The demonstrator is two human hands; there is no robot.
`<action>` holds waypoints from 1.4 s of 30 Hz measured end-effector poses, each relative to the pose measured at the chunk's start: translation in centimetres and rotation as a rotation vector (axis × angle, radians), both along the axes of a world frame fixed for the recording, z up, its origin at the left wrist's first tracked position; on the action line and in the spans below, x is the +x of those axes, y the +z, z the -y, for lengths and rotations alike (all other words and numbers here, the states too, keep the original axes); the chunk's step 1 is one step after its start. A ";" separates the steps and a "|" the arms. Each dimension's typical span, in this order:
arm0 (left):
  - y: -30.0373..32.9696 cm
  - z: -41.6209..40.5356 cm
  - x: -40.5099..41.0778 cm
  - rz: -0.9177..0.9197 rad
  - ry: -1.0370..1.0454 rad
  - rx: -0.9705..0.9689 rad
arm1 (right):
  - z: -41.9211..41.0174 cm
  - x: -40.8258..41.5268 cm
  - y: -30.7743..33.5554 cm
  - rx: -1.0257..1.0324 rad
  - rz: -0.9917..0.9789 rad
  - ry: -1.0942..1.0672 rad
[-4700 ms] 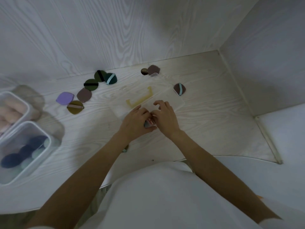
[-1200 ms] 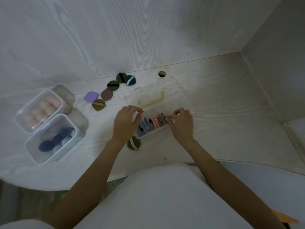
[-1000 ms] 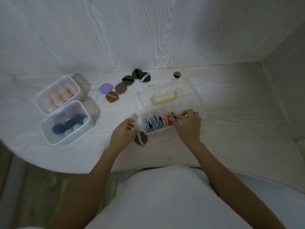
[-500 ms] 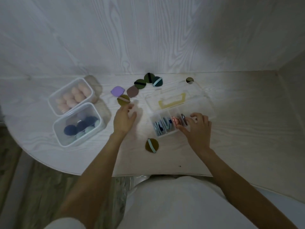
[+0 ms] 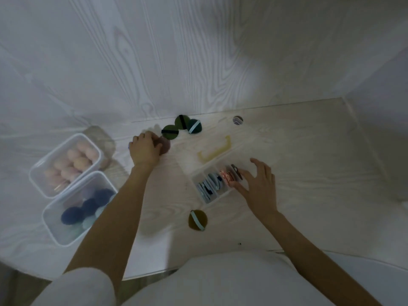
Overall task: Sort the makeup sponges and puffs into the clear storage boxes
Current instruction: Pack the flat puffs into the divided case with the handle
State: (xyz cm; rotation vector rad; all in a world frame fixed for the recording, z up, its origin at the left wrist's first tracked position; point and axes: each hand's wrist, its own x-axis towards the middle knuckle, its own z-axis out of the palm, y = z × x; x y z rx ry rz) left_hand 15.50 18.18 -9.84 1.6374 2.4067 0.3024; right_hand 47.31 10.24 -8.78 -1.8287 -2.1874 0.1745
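Note:
A clear compartment box (image 5: 204,196) lies open mid-table, its lid with a yellow handle (image 5: 215,151) folded back. Blue, red-patterned and dark puffs stand on edge inside. My right hand (image 5: 257,186) has its fingers spread and touches the box's right end. My left hand (image 5: 144,149) reaches far left and lies over loose puffs, its thumb against a brown puff (image 5: 166,146); its fingertips are hidden. Two dark green puffs (image 5: 170,132) (image 5: 181,121) and a teal puff (image 5: 194,126) lie behind it. An olive puff with a blue strap (image 5: 197,220) lies in front of the box.
Two clear tubs stand at the left: one with pink sponges (image 5: 66,164), one with dark blue and pale sponges (image 5: 81,208). A small round mark (image 5: 237,119) sits near the back wall. Wood-grain walls close the back and right.
My left hand left the box and moved back-left onto the loose puffs, now covering the purple and olive ones. My right hand let go of its pinch and spread its fingers at the box.

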 end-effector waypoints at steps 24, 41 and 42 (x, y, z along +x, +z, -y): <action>3.9 -0.5 16.3 0.142 -1.021 0.057 | 0.9 -0.4 0.4 -0.087 -0.127 -0.126; 3.2 1.0 15.6 -0.086 -1.136 0.217 | 0.4 1.1 0.5 0.043 0.028 0.011; 3.2 1.1 15.4 -0.092 -1.131 0.222 | 0.3 1.2 0.5 0.039 0.047 0.023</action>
